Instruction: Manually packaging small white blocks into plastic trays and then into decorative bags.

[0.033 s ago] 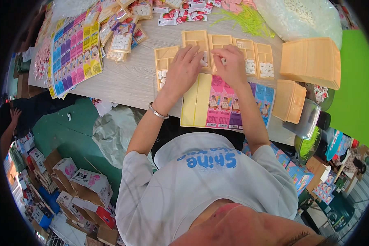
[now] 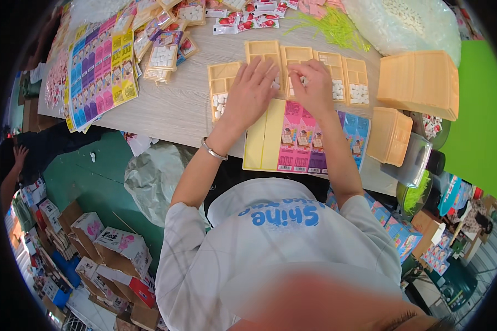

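Note:
Several tan plastic compartment trays stand in a row across the table, with small white pieces in their lower compartments. My left hand [image 2: 252, 91] lies over the second tray [image 2: 262, 48] from the left, its fingers stretched out and spread, partly hiding white pieces there. Over the third tray [image 2: 298, 53] is my right hand [image 2: 314, 87], fingers bent and closed near its white pieces; whatever the fingertips hold is hard to make out. The leftmost tray [image 2: 224, 70], beside my left hand, and the rightmost tray [image 2: 358, 66] both contain white pieces.
Colourful printed card sheets [image 2: 302, 140] lie under my forearms. Stacked empty trays [image 2: 419, 83] stand at right, below a clear bag of white pieces [image 2: 405, 22]. Packed trays [image 2: 163, 52], strawberry sachets [image 2: 254, 19] and green shreds [image 2: 337, 28] lie farther back.
My left hand has shifted slightly right and its fingers have moved a little. The fingers of my right hand have moved slightly over the third tray. The trays stay in place.

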The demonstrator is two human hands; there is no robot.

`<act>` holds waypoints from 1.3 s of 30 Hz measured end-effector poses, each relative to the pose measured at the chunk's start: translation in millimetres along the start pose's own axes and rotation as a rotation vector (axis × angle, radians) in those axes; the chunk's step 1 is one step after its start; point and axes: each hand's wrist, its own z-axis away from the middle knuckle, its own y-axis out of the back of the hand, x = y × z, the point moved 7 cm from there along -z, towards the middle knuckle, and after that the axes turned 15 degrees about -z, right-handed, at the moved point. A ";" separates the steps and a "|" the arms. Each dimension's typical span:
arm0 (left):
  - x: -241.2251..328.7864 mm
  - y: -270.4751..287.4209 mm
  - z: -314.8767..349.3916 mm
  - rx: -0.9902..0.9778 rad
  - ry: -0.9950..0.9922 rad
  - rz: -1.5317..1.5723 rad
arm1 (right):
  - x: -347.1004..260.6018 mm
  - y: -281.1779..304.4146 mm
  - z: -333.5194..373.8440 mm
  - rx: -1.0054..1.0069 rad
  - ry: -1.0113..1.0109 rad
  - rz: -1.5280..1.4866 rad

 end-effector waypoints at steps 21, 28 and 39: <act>-67.0 -0.3 39.5 -0.138 0.195 -0.185 | 32.3 -15.1 -52.6 -0.082 0.145 0.245; -31.8 5.6 24.9 -0.119 0.174 -0.189 | 114.4 85.7 -111.3 -0.008 0.046 0.712; -16.0 0.3 27.7 -0.143 0.169 -0.245 | 126.6 101.2 -116.0 0.129 0.090 0.487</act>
